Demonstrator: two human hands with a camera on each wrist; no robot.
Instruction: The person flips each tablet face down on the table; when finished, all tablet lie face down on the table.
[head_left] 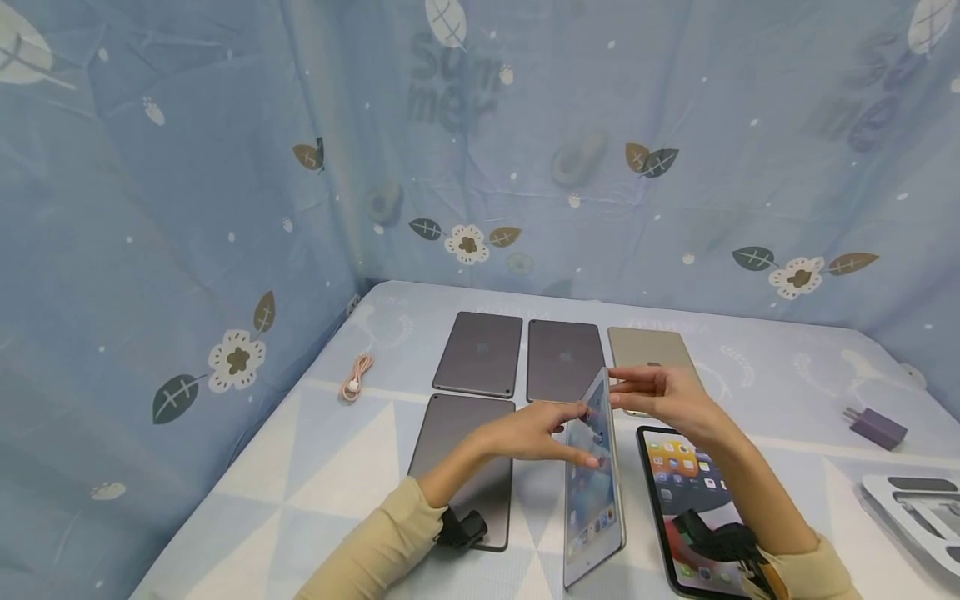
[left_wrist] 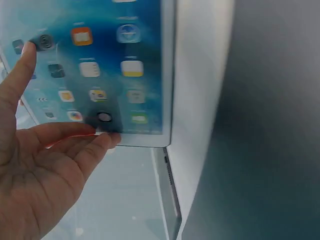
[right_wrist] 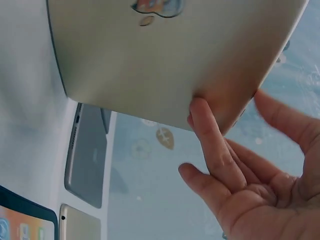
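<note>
A gold-backed tablet stands tilted up on its edge, screen lit and facing left. My left hand grips it from the screen side. In the left wrist view its thumb lies on the glass, and the other fingertips are at the border. My right hand holds the opposite side near a far corner. The right wrist view shows a fingertip pressing the gold back and the thumb at the edge. To the right, partly under my right forearm, a second lit tablet lies face up.
Dark grey tablets lie face down at the back left, back middle and front left. Another gold tablet is behind my right hand. A coiled cable, a purple charger plug and a white tray flank them.
</note>
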